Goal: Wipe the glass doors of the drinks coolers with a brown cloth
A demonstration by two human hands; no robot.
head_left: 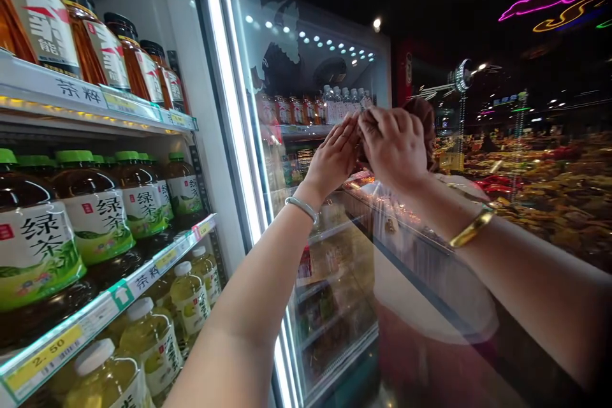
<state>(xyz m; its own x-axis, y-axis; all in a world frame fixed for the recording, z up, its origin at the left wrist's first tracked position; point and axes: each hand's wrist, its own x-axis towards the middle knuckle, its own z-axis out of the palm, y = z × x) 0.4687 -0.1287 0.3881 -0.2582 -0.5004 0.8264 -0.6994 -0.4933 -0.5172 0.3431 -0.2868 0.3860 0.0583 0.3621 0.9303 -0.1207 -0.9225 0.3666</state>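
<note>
Both my hands are raised in front of the open glass fridge door (pixel 325 44). My left hand (pixel 332 156), with a silver bangle on the wrist, has straight fingers whose tips meet my right hand. My right hand (pixel 394 146), with a gold bangle on the wrist, shows its back with fingers curled toward the left fingertips. Anything between the fingers is hidden. The glass behind them shows a faint reflection of a person.
To the left are open fridge shelves: amber tea bottles (pixel 100 44) on top, green-capped green tea bottles (pixel 95 217) in the middle, pale yellow white-capped bottles (pixel 191 296) below. A price rail (pixel 119 296) edges the middle shelf. A lit door frame (pixel 234 127) stands between shelves and glass.
</note>
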